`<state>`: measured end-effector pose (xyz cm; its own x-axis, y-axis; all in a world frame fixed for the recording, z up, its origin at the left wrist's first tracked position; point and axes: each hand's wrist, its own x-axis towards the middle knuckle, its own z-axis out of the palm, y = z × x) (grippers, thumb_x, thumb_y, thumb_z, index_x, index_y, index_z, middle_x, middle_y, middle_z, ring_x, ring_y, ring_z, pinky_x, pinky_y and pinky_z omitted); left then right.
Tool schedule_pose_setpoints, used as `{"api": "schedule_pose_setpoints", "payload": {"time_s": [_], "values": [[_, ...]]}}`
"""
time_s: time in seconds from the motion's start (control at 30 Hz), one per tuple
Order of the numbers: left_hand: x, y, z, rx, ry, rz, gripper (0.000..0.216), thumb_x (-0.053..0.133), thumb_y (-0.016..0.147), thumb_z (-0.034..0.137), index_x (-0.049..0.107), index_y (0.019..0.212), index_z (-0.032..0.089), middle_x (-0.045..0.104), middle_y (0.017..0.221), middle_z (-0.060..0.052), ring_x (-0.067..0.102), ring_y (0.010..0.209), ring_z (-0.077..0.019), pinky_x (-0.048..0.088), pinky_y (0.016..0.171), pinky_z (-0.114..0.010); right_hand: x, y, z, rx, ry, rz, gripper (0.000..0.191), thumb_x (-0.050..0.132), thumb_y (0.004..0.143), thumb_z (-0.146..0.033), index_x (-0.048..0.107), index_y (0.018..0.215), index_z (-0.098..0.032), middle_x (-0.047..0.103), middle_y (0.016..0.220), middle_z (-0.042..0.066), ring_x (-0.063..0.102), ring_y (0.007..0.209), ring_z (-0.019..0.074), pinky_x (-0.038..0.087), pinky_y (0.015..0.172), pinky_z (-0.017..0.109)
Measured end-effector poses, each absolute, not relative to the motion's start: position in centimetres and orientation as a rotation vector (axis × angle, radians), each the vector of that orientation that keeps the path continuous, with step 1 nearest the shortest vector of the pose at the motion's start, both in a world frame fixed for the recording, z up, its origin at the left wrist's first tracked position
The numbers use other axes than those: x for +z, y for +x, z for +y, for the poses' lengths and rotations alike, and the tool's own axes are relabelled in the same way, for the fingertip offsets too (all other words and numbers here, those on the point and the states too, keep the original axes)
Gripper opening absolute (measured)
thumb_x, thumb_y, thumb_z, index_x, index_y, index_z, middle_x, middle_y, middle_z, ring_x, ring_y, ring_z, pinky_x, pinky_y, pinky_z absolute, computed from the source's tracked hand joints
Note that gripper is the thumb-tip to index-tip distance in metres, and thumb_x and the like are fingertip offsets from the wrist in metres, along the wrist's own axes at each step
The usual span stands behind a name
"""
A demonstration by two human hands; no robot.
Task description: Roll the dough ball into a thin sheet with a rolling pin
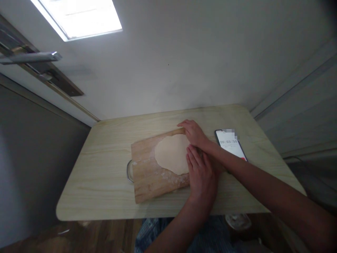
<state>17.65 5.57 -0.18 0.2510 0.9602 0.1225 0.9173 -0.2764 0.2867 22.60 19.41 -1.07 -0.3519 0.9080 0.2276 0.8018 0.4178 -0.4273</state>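
A flat, pale round of dough lies on a floured wooden cutting board with a metal handle at its left end. My left hand lies flat at the dough's right edge, fingers stretched out and pointing away from me. My right hand rests palm down just beyond it, at the board's far right corner, fingers extended to the left. Whatever may be under the palms is hidden.
The board sits on a light wooden table against a white wall. A phone showing a running timer lies to the right of my hands. A dark panel stands at the left, and a glass object sits below the table's front edge.
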Motion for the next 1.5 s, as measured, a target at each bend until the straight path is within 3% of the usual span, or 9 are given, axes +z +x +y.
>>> {"api": "schedule_pose_setpoints", "payload": {"time_s": [0.27, 0.43, 0.7, 0.87, 1.17, 1.27, 1.5], "values": [[-0.7, 16.5, 5.7, 0.453, 2.322, 1.867, 0.039, 0.046, 0.08, 0.018, 0.043, 0.117, 0.006, 0.024, 0.133, -0.029, 0.014, 0.125, -0.036, 0.026, 0.096, -0.053, 0.6, 20.6, 19.1, 0.275, -1.52, -2.346, 0.04, 0.031, 0.076, -0.002, 0.058, 0.104, -0.01, 0.06, 0.105, 0.007, 0.046, 0.096, 0.016, 0.031, 0.088, 0.026], [-0.6, 15.6, 5.7, 0.439, 2.27, 1.924, 0.047, 0.045, 0.08, 0.018, 0.035, 0.123, 0.003, 0.026, 0.132, -0.029, 0.012, 0.126, -0.0348, 0.025, 0.097, -0.052, 0.7, 18.9, 19.3, 0.183, -1.55, -2.488, 0.039, 0.032, 0.077, -0.004, 0.055, 0.108, -0.009, 0.06, 0.104, 0.009, 0.045, 0.096, 0.0177, 0.033, 0.083, 0.025], [-0.2, 14.1, 5.7, 0.453, 2.128, 1.835, 0.066, 0.052, 0.075, 0.031, 0.025, 0.127, 0.0, 0.019, 0.135, -0.029, 0.004, 0.126, -0.0358, 0.02, 0.098, -0.053, 1.4, 16.7, 19.1, 0.085, -1.724, -2.604, 0.032, 0.032, 0.08, -0.011, 0.055, 0.102, -0.011, 0.059, 0.102, 0.013, 0.045, 0.096, 0.0222, 0.033, 0.079, 0.033], [-0.8, 13.1, 5.7, 0.526, 2.062, 1.747, 0.061, 0.045, 0.079, 0.024, 0.018, 0.129, 0.002, 0.013, 0.137, -0.029, -0.005, 0.126, -0.0324, 0.019, 0.099, -0.053, 1.2, 15.7, 18.8, -0.015, -1.784, -2.576, 0.031, 0.03, 0.082, -0.013, 0.056, 0.097, -0.014, 0.058, 0.101, 0.013, 0.045, 0.097, 0.023, 0.034, 0.076, 0.036], [-0.6, 12.7, 5.8, 0.549, 2.053, 1.678, 0.06, 0.039, 0.077, 0.011, 0.012, 0.13, 0.0, 0.014, 0.136, -0.028, -0.007, 0.126, -0.0284, 0.018, 0.101, -0.049, 0.7, 14.8, 18.7, -0.119, -1.748, -2.563, 0.031, 0.029, 0.084, -0.017, 0.053, 0.104, -0.014, 0.054, 0.11, 0.014, 0.045, 0.099, 0.024, 0.024, 0.087, 0.048], [-0.5, 13.3, 5.8, 0.539, 2.085, 1.706, 0.06, 0.042, 0.078, 0.017, 0.015, 0.128, -0.002, 0.017, 0.135, -0.03, -0.004, 0.126, -0.0306, 0.019, 0.101, -0.05, 0.6, 15.3, 19.0, -0.067, -1.704, -2.558, 0.029, 0.031, 0.084, -0.019, 0.055, 0.099, -0.013, 0.059, 0.1, 0.012, 0.047, 0.094, 0.0231, 0.027, 0.087, 0.044], [0.2, 14.6, 5.8, 0.471, 2.123, 1.717, 0.062, 0.051, 0.073, 0.021, 0.025, 0.124, -0.001, 0.015, 0.134, -0.033, 0.002, 0.125, -0.0367, 0.022, 0.098, -0.053, 0.8, 16.9, 19.5, 0.067, -1.658, -2.567, 0.032, 0.033, 0.076, -0.003, 0.055, 0.099, -0.01, 0.059, 0.096, 0.011, 0.046, 0.091, 0.0196, 0.033, 0.079, 0.029]]}}
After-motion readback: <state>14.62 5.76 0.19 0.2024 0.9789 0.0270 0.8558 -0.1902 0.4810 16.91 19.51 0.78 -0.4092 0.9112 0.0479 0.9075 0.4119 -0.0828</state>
